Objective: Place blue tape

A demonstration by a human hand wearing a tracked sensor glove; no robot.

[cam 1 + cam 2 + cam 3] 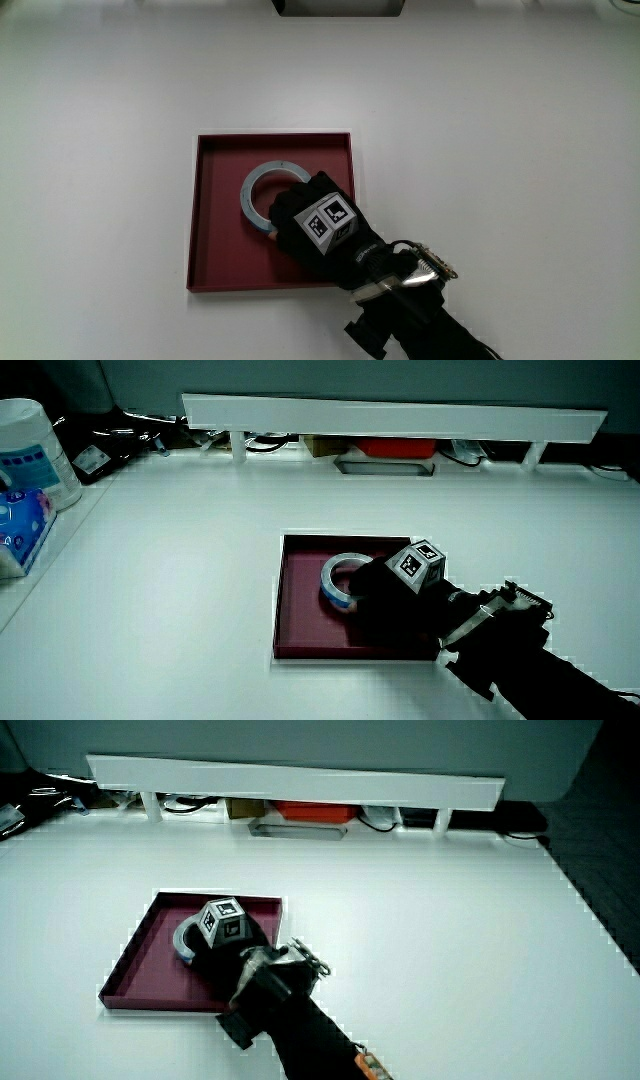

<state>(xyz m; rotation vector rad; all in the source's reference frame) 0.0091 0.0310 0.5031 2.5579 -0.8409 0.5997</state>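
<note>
Black-gloved hand (315, 225) with a patterned cube on its back sits near the frame's centre, over the nearer rim of the pale blue ring of tape (250, 186). Its fingers curl closed on that rim. The tape rests inside the shallow square dark red tray (215, 225) on the white table (500, 120), seen in both side views.

The white table (520, 130) lies open all around the red tray (215, 215) — only its low rim stands in the way. Inside, the hand (315, 225) covers the blue tape (262, 185) on the side nearer the person — bare tray floor elsewhere.
</note>
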